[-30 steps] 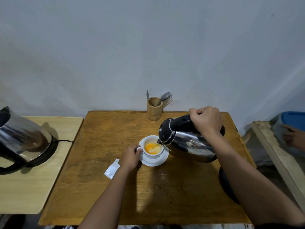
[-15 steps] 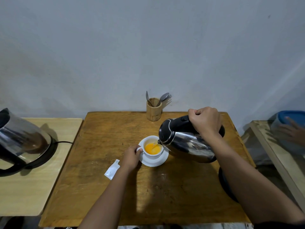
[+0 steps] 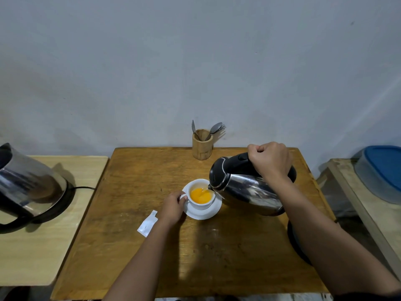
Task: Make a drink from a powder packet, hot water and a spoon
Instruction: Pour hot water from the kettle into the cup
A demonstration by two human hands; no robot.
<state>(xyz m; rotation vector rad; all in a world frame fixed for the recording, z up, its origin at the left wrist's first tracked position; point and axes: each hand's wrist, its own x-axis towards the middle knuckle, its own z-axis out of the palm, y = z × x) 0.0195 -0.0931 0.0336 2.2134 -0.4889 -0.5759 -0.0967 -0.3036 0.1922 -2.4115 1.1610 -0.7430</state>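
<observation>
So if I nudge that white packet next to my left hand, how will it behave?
The packet lies flat and looks torn open, so it is probably empty and very light. It would likely slide easily across the table or flutter away. It looks thin, so expect it to bend when picked up.

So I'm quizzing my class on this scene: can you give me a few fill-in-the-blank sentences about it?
1. The right hand tilts the ____ toward the cup.
2. The liquid in the cup is ____ in colour.
3. The cup stands on a white ____.
4. The packet lies on the table beside the ____ hand.

Missing words: kettle; orange; saucer; left
</observation>
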